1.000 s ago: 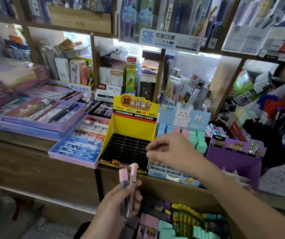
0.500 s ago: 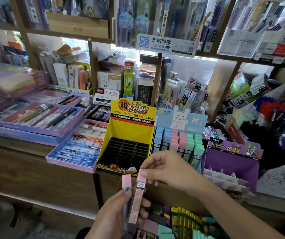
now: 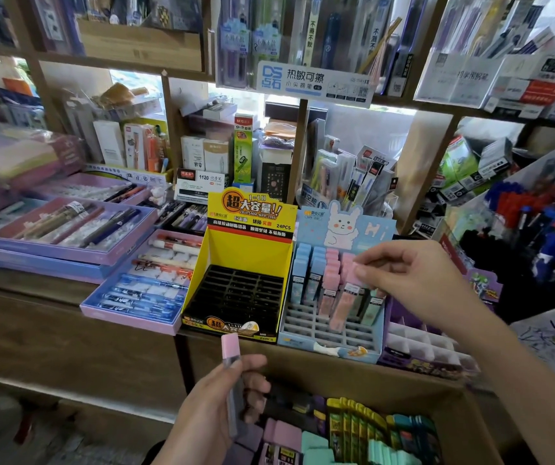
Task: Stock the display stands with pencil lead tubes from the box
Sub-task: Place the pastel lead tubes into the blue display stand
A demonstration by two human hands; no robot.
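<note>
"Pinching what, that right hand point(image 3: 413, 280)?"

"A pink tube point(image 3: 343, 307), held at its cap between thumb and fingertips. The tube leans a little, and its lower end reaches the grid of the blue stand point(image 3: 329, 344), in front of the pink row."

"Is it seated in a slot?"

"I cannot tell; the end meets the grid, but its depth is not clear. Blue, pink and green tubes stand upright in the back rows, and the front rows are open cells."

"And the left hand point(image 3: 212, 414)?"

"Its fingers are curled round a second tube point(image 3: 230, 350), held upright, with the pink cap above the fingers. It sits low, near the left end of the box point(image 3: 403, 380)."

"What does the box hold?"

"Pink, teal and green tubes, packed close."

"And the yellow stand point(image 3: 249, 250)?"

"It is on the bench point(image 3: 34, 286), just left of the blue stand and touching it. Its black tray shows only bare slots."
</note>
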